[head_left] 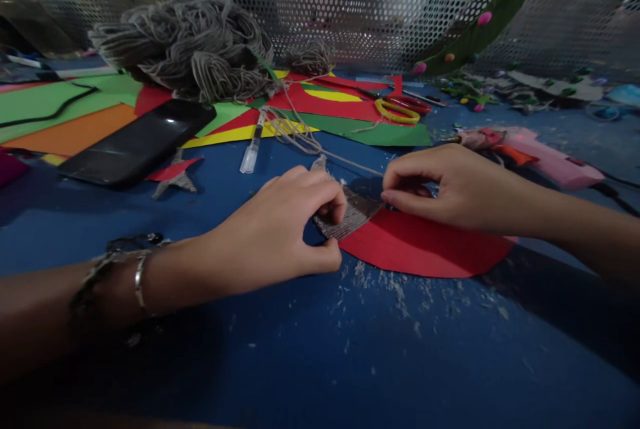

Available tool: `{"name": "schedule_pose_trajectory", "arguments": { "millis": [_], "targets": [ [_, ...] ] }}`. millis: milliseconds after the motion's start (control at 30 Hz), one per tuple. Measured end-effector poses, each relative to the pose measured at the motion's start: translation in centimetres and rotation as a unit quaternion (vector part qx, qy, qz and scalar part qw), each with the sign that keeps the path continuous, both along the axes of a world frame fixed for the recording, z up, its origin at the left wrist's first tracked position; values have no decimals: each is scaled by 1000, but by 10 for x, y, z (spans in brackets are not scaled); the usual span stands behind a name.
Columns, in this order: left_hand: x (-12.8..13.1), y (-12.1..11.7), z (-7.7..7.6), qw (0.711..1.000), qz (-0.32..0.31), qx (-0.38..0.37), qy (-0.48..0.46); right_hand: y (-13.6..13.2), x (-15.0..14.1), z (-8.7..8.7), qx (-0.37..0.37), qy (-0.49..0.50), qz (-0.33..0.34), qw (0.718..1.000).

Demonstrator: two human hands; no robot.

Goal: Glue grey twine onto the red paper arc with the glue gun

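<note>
A red paper shape (pixel 430 249) lies flat on the blue table, its left end covered by rows of grey yarn (pixel 357 212). My left hand (pixel 300 222) rests over the left edge of this wrapped end; thumb and index finger are apart and nothing shows between them. The other fingers are partly hidden behind the hand. Above the red paper, my right hand (pixel 440 186) pinches a grey yarn strand (pixel 350 162) at its fingertips. That strand trails back to loose loops (pixel 295 132) on the coloured paper.
Behind are a big grey yarn skein (pixel 185 49), yellow-handled scissors (pixel 397 111) and coloured sheets (pixel 345 126). A black phone (pixel 140 142), a capped pen (pixel 253 146) and a yarn-covered star (pixel 175 179) lie left. At right sits a pink glue gun (pixel 550 156). A perforated metal panel (pixel 330 2) stands behind.
</note>
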State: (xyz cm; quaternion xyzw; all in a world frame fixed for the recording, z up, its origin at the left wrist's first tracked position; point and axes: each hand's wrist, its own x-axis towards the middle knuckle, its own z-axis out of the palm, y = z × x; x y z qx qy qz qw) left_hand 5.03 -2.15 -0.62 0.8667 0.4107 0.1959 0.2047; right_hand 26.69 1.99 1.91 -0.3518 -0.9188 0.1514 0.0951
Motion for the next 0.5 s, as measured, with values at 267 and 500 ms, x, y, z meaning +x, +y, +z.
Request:
{"name": "schedule_pose_trajectory", "arguments": {
  "millis": [267,500],
  "targets": [
    [0,-2,-1,1000,2,9,8,1,0,0,5,-18,18,1000],
    [0,-1,-1,1000,3,18,10,2,1,-2,19,-30,20,999]
  ]
}}
